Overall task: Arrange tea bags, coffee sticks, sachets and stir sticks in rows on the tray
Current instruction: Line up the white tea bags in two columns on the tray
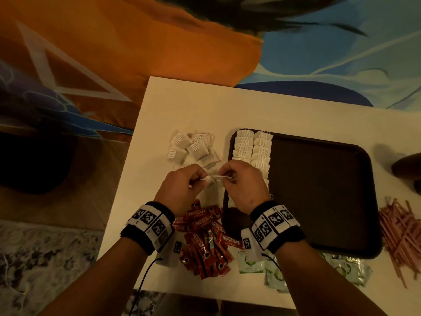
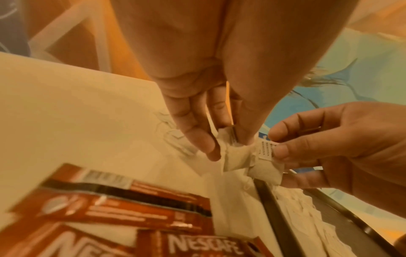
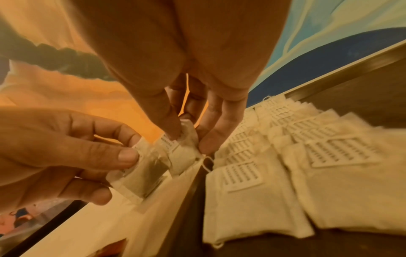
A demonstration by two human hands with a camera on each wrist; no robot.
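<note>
Both hands are raised over the white table (image 1: 296,110), just left of the dark brown tray (image 1: 319,190). My left hand (image 1: 200,181) pinches one tea bag (image 2: 232,160) and my right hand (image 1: 224,179) pinches another tea bag (image 3: 186,153); the two bags touch between the hands. Two neat rows of tea bags (image 1: 252,149) lie along the tray's left side, also seen as rows of tea bags (image 3: 296,156) in the right wrist view. A loose pile of tea bags (image 1: 193,148) sits beyond the hands. Red coffee sticks (image 1: 205,236) lie under the wrists.
Green sachets (image 1: 348,267) lie along the near table edge below the tray. Pink stir sticks (image 1: 401,233) are heaped to the tray's right. A dark object (image 1: 407,165) sits at the far right. The rest of the tray is bare. Patterned bedding surrounds the table.
</note>
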